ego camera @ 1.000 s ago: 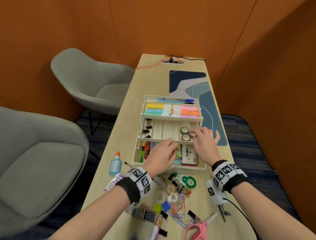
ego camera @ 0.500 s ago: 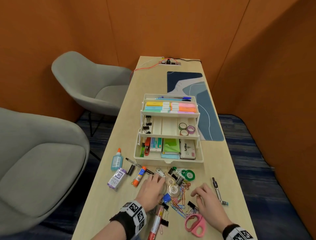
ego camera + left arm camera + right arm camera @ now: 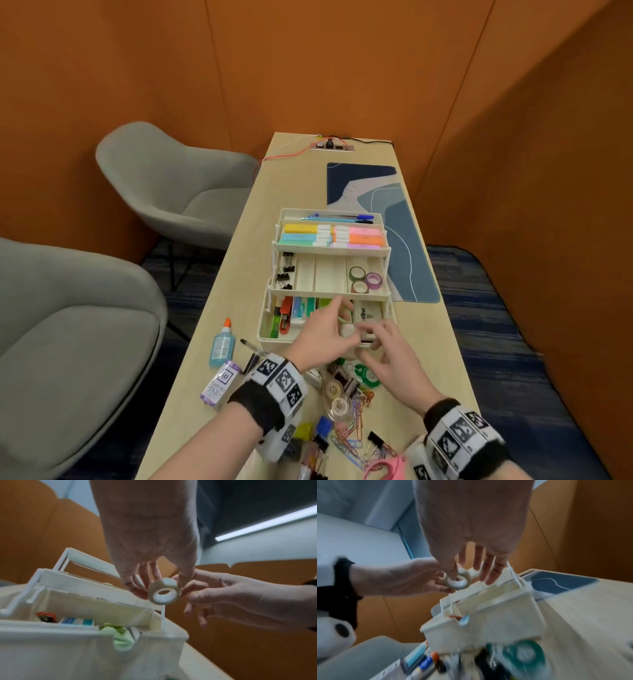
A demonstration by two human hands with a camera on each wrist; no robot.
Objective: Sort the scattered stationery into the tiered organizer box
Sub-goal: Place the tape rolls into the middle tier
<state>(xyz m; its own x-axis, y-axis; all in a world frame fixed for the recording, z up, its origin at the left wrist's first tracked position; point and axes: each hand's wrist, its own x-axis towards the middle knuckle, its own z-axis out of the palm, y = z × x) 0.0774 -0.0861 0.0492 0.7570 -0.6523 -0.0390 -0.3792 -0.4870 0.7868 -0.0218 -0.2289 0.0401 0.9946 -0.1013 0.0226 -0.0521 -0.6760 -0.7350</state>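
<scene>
The left hand (image 3: 150, 547) pinches a small pale tape roll (image 3: 164, 593) by its outer rim, thumb on one side and fingertips (image 3: 135, 588) on the other; the roll hangs in the air just above the near edge of the organizer (image 3: 270, 337), over the bottom tier's right half; its bore faces down and toward the near side, so its axis tilts rather than standing upright.

The right hand (image 3: 394, 356) is just beside it on the right; in the right wrist view its thumb tip lies at the roll's (image 3: 456, 581) hole, while the other fingers (image 3: 489, 566) spread straight out toward the box, holding nothing that I can see; whether that thumb really bears any load I cannot tell.

What the coming move seems to turn on is this: the other rolls (image 3: 364, 279) sit in the right-hand compartment of the middle tier, which lies farther off and slightly right of the pinching fingers; the left hand is the one carrying, and I judge it would need to go forward over the middle tier's near rail and lay the roll flat, bore upward, beside those three; the right hand is nearer that compartment and could take the roll over instead.

Loose clips, tapes and scissors (image 3: 383, 469) lie on the near table (image 3: 435, 342), not yet sorted.
</scene>
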